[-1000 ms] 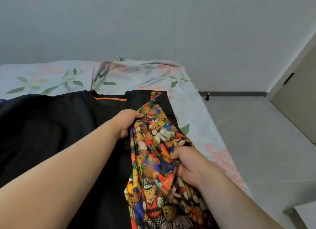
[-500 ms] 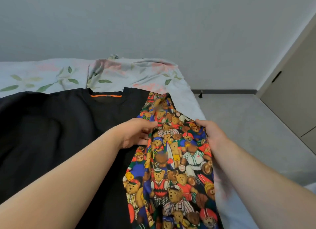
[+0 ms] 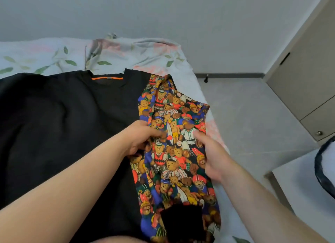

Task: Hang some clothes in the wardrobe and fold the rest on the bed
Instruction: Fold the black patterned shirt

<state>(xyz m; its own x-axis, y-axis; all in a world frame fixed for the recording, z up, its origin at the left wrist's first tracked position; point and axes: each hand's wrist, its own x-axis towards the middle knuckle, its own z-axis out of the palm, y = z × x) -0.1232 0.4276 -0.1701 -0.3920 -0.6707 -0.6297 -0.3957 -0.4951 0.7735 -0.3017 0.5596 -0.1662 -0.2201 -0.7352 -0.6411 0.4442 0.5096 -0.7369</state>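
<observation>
A bright teddy-bear print garment (image 3: 176,152) lies lengthwise along the right side of the bed, partly over a black T-shirt (image 3: 63,124) with an orange neck label that is spread flat. My left hand (image 3: 139,138) pinches the print garment's left edge with curled fingers. My right hand (image 3: 210,154) lies on its right edge, fingers fairly straight and a little blurred. A dark patch covers the garment's near end.
The bed (image 3: 126,54) has a pale floral sheet and its right edge runs beside grey floor. A wardrobe door (image 3: 308,76) stands at the right. A white surface (image 3: 297,184) with a dark-rimmed object is at the lower right. A small doorstop (image 3: 206,79) stands by the skirting.
The print garment was bunched between both hands and is now spread wider and flatter. My right hand let go of the bunch and slid along its right edge towards me.
</observation>
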